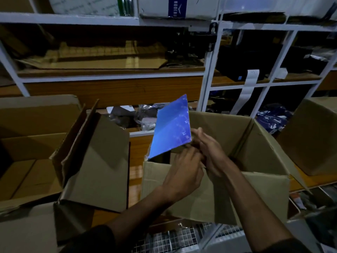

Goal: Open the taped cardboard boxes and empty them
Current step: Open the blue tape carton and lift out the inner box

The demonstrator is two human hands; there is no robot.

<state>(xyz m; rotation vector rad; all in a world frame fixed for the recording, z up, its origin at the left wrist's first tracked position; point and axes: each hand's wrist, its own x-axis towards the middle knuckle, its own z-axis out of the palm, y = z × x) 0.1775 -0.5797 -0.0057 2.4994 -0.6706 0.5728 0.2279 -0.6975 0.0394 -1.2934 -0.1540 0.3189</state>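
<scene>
Boxes are open, emptying in progress

I've got both my left hand (184, 170) and right hand (209, 152) gripping a blue sleeve (171, 128) lifted above the open cardboard box (209, 194); second open box (42, 148) sits left, can't see what's left inside.

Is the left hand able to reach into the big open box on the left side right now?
Probably not right away. The left hand is busy holding the blue sheet together with the right hand. The open box on the left has its flaps up and nothing covering it, so a freed hand likely could.
</scene>
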